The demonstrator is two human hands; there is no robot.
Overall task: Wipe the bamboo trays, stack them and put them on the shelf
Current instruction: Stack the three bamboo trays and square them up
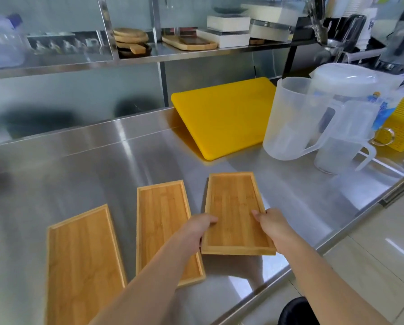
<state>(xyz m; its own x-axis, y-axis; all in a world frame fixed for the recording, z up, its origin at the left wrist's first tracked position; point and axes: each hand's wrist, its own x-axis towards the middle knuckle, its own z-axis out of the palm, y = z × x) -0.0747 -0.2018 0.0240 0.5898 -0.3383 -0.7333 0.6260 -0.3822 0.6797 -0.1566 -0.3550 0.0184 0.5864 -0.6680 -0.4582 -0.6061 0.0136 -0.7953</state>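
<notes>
Three rectangular bamboo trays are at the front of the steel counter [97, 160]. The left tray [83, 263] and the middle tray [163, 221] lie flat. The right tray [234, 207] is held slightly above the counter, its near left corner over the middle tray. My left hand [198, 227] grips its left rim and my right hand [272, 225] grips its right rim, thumbs inside the tray. No cloth is visible. The steel shelf [196, 55] runs along the back wall above the counter.
A yellow cutting board [224, 116] leans at the back. Clear plastic pitchers [292, 118] and a lidded container [351, 83] crowd the right, beside a yellow basket [400, 127]. The shelf holds wooden boards [130, 37], a wooden tray [189, 43] and white boxes [227, 29].
</notes>
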